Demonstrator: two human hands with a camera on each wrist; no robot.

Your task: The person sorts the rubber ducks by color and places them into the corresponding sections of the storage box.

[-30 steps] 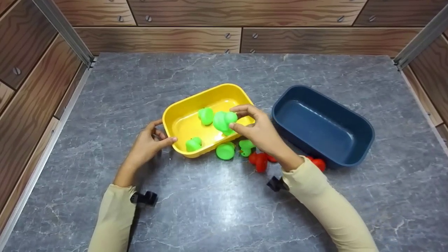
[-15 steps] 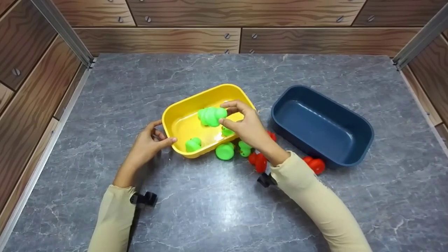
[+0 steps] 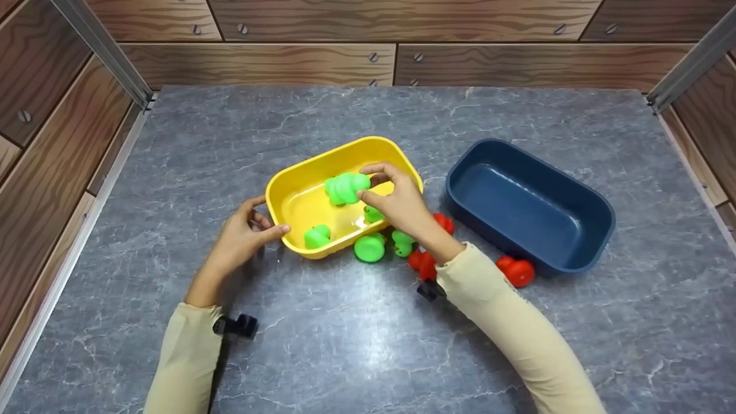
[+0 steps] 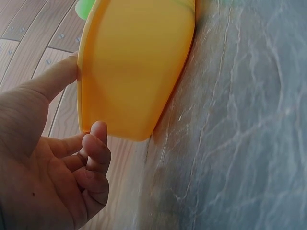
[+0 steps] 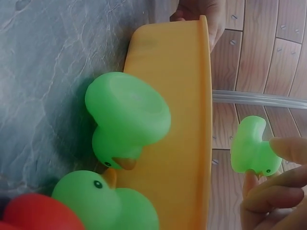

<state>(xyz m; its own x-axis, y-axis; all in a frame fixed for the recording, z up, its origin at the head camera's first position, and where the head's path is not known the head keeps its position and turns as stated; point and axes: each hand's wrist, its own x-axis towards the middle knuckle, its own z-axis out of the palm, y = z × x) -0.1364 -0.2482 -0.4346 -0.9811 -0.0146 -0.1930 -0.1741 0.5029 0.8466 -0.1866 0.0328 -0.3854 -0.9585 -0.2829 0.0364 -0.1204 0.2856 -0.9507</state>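
Observation:
My left hand (image 3: 240, 234) holds the near-left end of a yellow plastic tub (image 3: 371, 150), thumb on its rim and forefinger at the corner, the other fingers curled outside the wall (image 4: 134, 72). Over the tub, my right hand (image 3: 402, 204) pinches a green rubber duck (image 5: 250, 149) between thumb and fingers. In the right wrist view this duck shows above the rim. Inside the tub lie other green ducks, one (image 3: 317, 237) at the near-left corner and one (image 3: 372, 214) partly hidden by my right hand; another overlaps the held duck in the head view.
Against the tub's near side lie two green ducks (image 3: 369, 248) (image 5: 127, 112). Red ducks (image 3: 422, 264) lie to their right, one (image 3: 516, 272) by the dark blue tub (image 3: 517, 201). Wood-patterned walls (image 3: 259, 64) border the grey marbled table (image 3: 322, 345).
My right hand has moved left over the yellow tub with the green duck, uncovering another duck in the tub. Over the last half second it shifts only slightly. My left hand stays put.

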